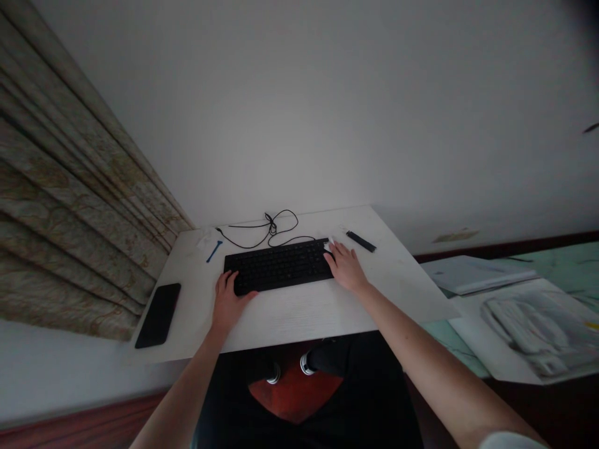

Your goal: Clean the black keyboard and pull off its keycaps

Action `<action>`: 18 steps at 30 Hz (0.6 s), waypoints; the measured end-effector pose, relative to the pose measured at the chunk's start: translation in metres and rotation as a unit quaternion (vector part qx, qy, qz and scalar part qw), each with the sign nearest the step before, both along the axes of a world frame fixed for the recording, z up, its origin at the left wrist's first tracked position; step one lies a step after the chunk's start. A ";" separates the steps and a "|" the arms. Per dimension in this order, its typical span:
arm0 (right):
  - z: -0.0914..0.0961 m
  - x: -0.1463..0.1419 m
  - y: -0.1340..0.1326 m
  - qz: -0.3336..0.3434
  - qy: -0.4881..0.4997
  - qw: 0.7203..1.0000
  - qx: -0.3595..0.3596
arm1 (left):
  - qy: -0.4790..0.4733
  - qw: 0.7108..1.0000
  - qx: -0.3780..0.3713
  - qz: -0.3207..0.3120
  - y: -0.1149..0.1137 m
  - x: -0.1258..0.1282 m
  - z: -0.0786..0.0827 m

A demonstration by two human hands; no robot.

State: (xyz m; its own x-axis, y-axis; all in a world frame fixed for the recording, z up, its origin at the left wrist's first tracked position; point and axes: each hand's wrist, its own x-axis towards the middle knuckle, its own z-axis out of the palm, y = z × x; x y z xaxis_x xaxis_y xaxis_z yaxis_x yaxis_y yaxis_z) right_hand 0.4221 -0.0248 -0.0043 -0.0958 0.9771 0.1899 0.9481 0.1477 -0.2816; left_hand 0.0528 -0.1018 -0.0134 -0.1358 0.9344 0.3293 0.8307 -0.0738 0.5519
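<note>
A black keyboard [281, 265] lies flat on the white table, slightly tilted to the view. At its left end, my left hand [229, 304] grips the near corner, fingers over the left edge and thumb along the front edge. My right hand [346, 265] rests at the right end, thumb over the keys and fingers stretched toward the far corner. A small white piece [331, 241], tissue-like, shows at those fingertips; most of it is hidden under the hand. Behind the keyboard runs its loosely coiled black cable [272, 227].
A blue brush-like tool [214, 251] lies left of the keyboard, a black phone [158, 315] at the table's left edge. Beyond my right hand lies a black strip-shaped object [360, 241]. Curtains [70, 206] hang left. Papers and a plastic-wrapped bundle [538, 327] lie to the right.
</note>
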 end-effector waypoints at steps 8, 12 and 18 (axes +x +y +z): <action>-0.013 0.008 -0.020 0.010 0.048 0.998 0.036 | -0.008 1.000 -0.001 -0.003 -0.001 0.000 0.001; -0.027 0.013 -0.059 -0.004 0.072 0.996 0.055 | -0.004 1.000 -0.004 0.000 0.000 0.000 0.000; -0.020 0.002 -0.023 -0.028 0.061 0.996 0.055 | -0.001 1.000 -0.002 0.001 0.001 0.001 0.000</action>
